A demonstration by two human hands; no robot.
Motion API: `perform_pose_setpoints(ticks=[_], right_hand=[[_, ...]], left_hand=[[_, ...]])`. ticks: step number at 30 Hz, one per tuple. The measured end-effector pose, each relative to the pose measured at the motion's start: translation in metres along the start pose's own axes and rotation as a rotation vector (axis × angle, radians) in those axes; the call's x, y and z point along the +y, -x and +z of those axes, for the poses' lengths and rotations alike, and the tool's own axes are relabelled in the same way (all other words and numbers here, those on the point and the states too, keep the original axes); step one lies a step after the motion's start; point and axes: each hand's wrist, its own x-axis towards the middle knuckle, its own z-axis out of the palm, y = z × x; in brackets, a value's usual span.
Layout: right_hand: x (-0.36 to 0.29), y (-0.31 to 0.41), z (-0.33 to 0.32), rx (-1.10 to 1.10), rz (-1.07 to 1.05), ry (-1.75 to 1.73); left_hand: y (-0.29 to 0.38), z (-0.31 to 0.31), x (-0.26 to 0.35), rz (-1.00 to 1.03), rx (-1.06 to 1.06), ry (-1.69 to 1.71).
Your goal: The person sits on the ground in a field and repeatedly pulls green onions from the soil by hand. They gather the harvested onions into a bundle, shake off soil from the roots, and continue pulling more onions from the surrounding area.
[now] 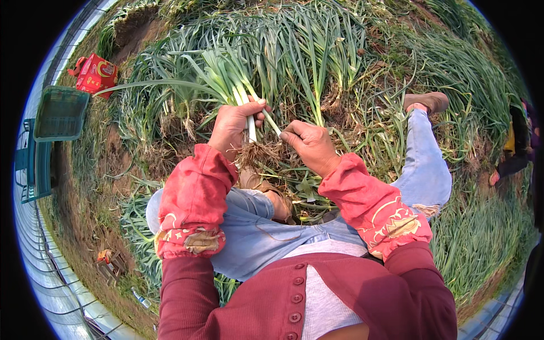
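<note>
My left hand (238, 121) is closed around a small bunch of leeks or large green onions (233, 87), with their leaves pointing up and away. Below the fist hang white stems and a tangle of brown roots (257, 154). One thin stem (270, 120) slants out of the bunch to the right, its lower end pinched between thumb and fingers of my right hand (308, 142). Beyond both hands more of the same plants (314, 55) lie in a thick row, roots towards me.
Green plastic crates (61, 112) and a red printed bag (97, 75) stand at the left. A small wooden stool (111, 267) and a plastic bottle (141, 297) are at the lower left. Part of another person (512, 144) shows at the right edge.
</note>
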Motion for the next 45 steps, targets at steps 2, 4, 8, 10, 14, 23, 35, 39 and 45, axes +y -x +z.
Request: perform_pose_setpoints(ticks=[2, 4, 8, 10, 14, 23, 35, 39, 45], right_hand=[[-0.002, 0.010, -0.008, 0.084, -0.103, 0.043], [-0.002, 0.021, -0.015, 0.089, -0.081, 0.063], [0.010, 0.051, -0.032, 0.072, -0.016, 0.164], [0.019, 0.062, -0.041, -0.055, 0.160, 0.252], [0.025, 0.058, -0.042, -0.118, 0.277, 0.095], [0.013, 0.051, -0.013, -0.402, 0.353, -0.207], [0.011, 0.012, 0.007, -0.308, 0.718, -0.899], [0.033, 0.048, -0.011, -0.474, 0.453, -0.445], [0.168, 0.012, -0.019, 0.004, 0.569, 0.144]], left_hand=[[0.000, 0.002, -0.003, 0.021, 0.057, 0.005], [0.001, 0.008, -0.007, 0.001, 0.001, 0.004], [-0.002, 0.010, -0.004, 0.026, 0.087, 0.025], [-0.005, 0.005, 0.002, 0.070, 0.156, -0.010], [-0.008, 0.011, -0.011, 0.006, 0.016, -0.007], [-0.012, 0.000, -0.001, 0.048, 0.132, 0.087], [-0.021, -0.007, -0.001, 0.097, 0.096, -0.013], [-0.017, -0.023, 0.040, 0.282, 0.361, 0.012], [-0.018, -0.024, 0.040, 0.403, 0.127, 0.156]])
